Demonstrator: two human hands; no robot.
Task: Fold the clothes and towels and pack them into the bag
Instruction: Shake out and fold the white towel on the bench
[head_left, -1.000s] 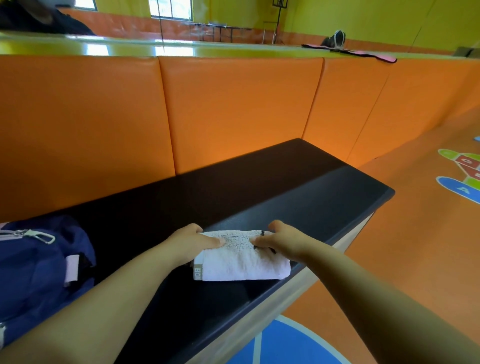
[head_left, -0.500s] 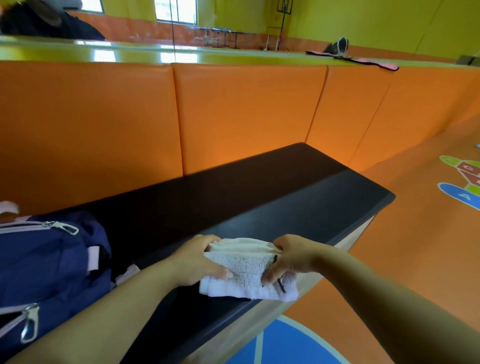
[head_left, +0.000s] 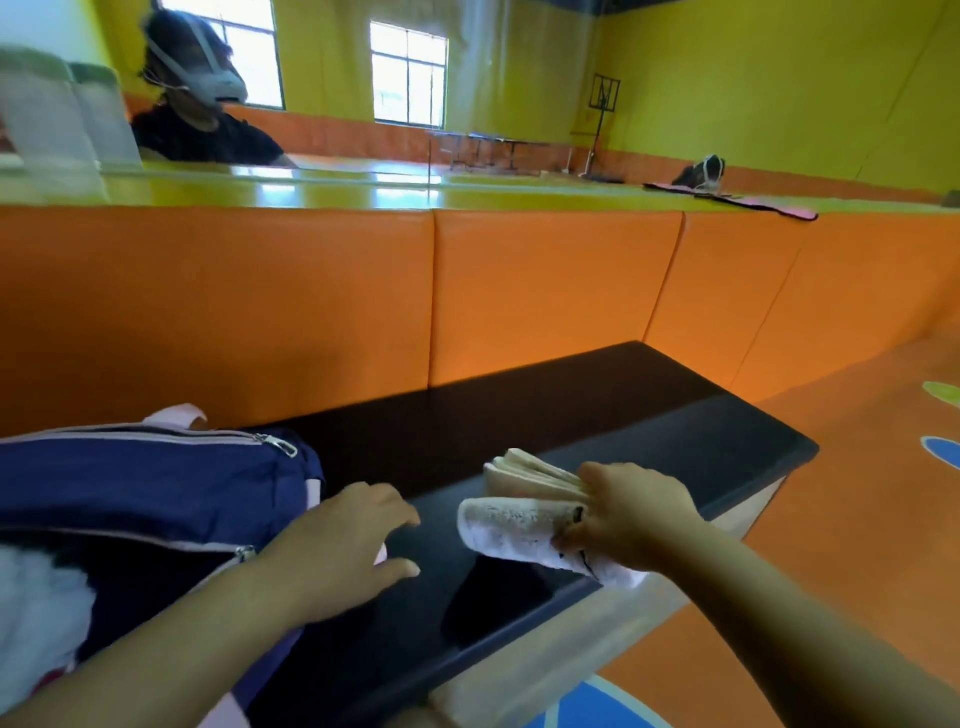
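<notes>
Orange padded wall behind, matte black worktop in front. Right grip pinches the folded towel at its right end, apparently lifted just off the worktop near the front edge. Towel: white terry, soft stacked layers, long axis left-right, free end pointing at the bag. Bag sits to its left: navy fabric, pale pink trim, zip open, something white and fluffy inside. Left grip released, fingers spread, empty, just beside the bag's mouth, so nearer the opening. My read: towel travels leftward, free end first. It's floppy and may unfold.
</notes>
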